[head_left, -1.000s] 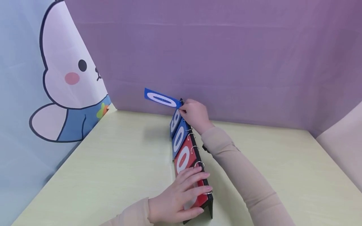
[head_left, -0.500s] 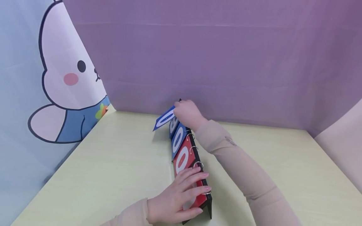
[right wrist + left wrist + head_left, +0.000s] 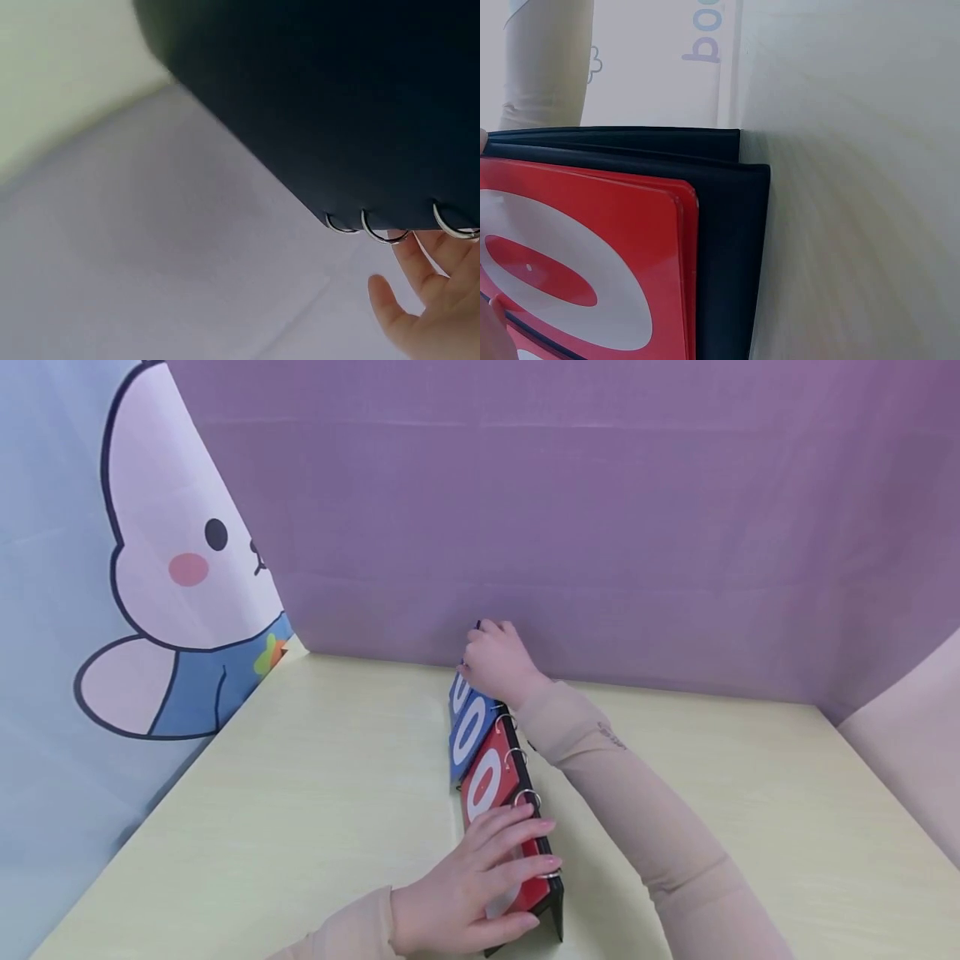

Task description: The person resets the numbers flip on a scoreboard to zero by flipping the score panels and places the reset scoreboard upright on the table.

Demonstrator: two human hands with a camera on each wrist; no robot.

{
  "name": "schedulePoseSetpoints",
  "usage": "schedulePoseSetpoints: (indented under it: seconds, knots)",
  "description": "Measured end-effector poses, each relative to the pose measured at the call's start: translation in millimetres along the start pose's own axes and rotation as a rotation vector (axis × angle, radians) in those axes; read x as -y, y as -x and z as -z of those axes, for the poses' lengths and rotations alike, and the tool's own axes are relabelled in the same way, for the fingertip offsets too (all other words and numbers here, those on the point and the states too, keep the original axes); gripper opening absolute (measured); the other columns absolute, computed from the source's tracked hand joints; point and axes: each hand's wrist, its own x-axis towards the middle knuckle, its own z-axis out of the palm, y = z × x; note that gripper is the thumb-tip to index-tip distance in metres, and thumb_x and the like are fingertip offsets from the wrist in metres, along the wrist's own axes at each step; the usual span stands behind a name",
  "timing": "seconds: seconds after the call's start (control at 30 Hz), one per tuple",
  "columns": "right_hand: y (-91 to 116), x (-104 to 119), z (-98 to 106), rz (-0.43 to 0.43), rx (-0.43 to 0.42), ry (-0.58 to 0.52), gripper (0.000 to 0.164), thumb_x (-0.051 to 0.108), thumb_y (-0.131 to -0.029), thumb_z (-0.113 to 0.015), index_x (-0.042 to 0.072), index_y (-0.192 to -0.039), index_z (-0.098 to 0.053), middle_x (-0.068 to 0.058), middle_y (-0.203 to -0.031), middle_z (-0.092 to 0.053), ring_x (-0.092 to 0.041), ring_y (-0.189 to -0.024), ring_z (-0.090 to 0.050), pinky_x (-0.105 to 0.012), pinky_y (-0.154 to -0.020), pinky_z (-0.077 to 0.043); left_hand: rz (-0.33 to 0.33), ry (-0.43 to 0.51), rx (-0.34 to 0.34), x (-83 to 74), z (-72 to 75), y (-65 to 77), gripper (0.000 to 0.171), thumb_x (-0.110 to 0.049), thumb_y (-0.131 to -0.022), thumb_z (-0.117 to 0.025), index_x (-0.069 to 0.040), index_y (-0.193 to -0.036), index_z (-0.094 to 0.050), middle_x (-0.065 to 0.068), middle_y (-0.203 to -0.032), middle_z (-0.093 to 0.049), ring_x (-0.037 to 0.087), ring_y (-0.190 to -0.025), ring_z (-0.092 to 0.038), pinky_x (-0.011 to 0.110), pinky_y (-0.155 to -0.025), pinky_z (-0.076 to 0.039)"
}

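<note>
A black flip scoreboard (image 3: 731, 255) stands tent-like on the table, its number cards hung on metal rings along the top edge. My left hand (image 3: 465, 889) rests with spread fingers on the near end, over a red card (image 3: 622, 247) bearing a white 0. Farther along hang another red 0 card (image 3: 483, 783) and a blue 0 card (image 3: 469, 728). At the far end my right hand (image 3: 495, 664) lies over the top edge, touching the last blue card (image 3: 458, 692), which it partly hides. In the right wrist view, its thumb stands apart from the fingers below the rings (image 3: 384, 229).
The pale yellow table (image 3: 322, 793) stretches to both sides of the scoreboard. A purple cloth (image 3: 585, 527) hangs close behind its far end. On the left hangs a light blue cloth with a cartoon animal (image 3: 172, 568).
The farthest blue card, raised and sticking out leftward before, has swung down flat against the scoreboard. My right hand has moved slightly with it; the left hand has stayed in place.
</note>
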Motion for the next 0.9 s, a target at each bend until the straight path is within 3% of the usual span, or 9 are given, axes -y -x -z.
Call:
schedulePoseSetpoints:
  seconds: [0.13,0.3,0.43,0.63,0.9]
  knots:
    - [7,-12,-8,-0.006,-0.093,-0.31,0.028,0.025,-0.093,-0.055,0.008,-0.084,-0.075,-0.007,-0.094,-0.069,-0.025,-0.097,-0.058,-0.038,-0.093,-0.042,-0.028,-0.027,-0.026,1.9,-0.6,-1.4,0.047,-0.032,-0.093,-0.054,-0.012,-0.133,-0.042,0.011,-0.145,-0.033,0.03,-0.137,-0.026,0.045,-0.111,-0.024]
    - [40,-22,-27,-0.066,-0.194,-0.723,0.031,0.024,-0.095,-0.052,0.005,-0.114,-0.067,-0.013,-0.126,-0.059,-0.03,-0.122,-0.049,-0.043,-0.104,-0.035,-0.034,-0.047,-0.029,3.9,-1.3,-0.1,0.047,-0.034,-0.093,-0.052,-0.013,-0.134,-0.041,0.011,-0.146,-0.033,0.029,-0.137,-0.026,0.046,-0.11,-0.025]
    - [77,-23,-44,-0.072,-0.217,-0.93,0.036,0.026,-0.096,-0.05,0.008,-0.125,-0.061,-0.012,-0.137,-0.051,-0.031,-0.128,-0.047,-0.047,-0.103,-0.037,-0.043,-0.049,-0.042,4.1,-3.7,3.0,0.046,-0.034,-0.094,-0.051,-0.012,-0.134,-0.042,0.013,-0.145,-0.034,0.03,-0.137,-0.026,0.047,-0.109,-0.026]
    - [124,-18,-56,0.046,-0.188,-1.134,0.043,0.012,-0.094,-0.053,0.003,-0.136,-0.048,-0.017,-0.139,-0.048,-0.033,-0.115,-0.057,-0.045,-0.094,-0.046,-0.071,-0.081,-0.064,4.8,-5.6,6.0,0.046,-0.034,-0.093,-0.052,-0.009,-0.132,-0.044,0.014,-0.144,-0.034,0.032,-0.136,-0.027,0.048,-0.108,-0.026]
    - [170,-22,-51,0.259,-0.056,-1.2,0.065,-0.001,-0.088,-0.056,0.004,-0.146,-0.029,-0.016,-0.148,-0.035,-0.021,-0.121,-0.05,-0.046,-0.096,-0.045,-0.031,-0.006,-0.026,3.8,-2.3,5.9,0.051,-0.032,-0.092,-0.054,-0.012,-0.136,-0.038,0.013,-0.147,-0.032,0.029,-0.138,-0.025,0.047,-0.111,-0.025]
